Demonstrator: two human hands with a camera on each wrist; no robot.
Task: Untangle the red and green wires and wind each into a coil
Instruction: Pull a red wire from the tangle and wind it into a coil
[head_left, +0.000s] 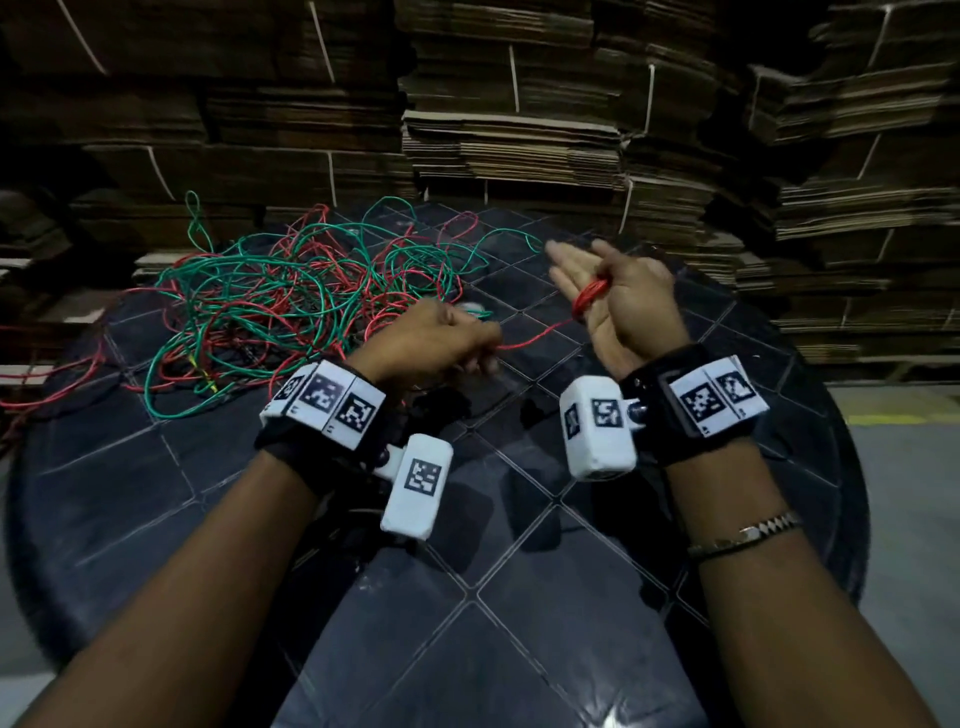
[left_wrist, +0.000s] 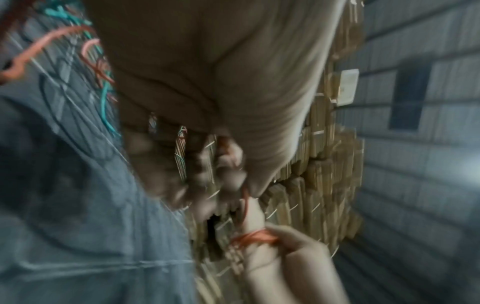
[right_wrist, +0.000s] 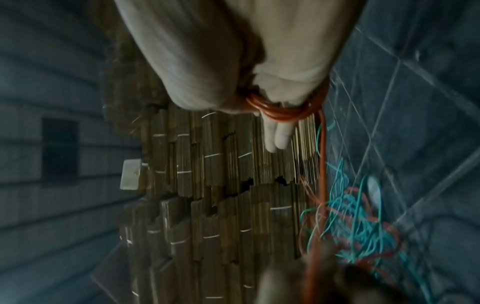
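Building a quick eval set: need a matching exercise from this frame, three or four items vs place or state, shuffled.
Column 1:
1. left hand
2. right hand
3. green wire
4. cardboard stacks

Column 2:
A. fingers straight, red turns wound around them
B. behind the table, tied in bundles
C. pinches the red strand that runs to the other hand
D. loose, tangled with red on the table

Pairs: 1-C, 2-A, 3-D, 4-B
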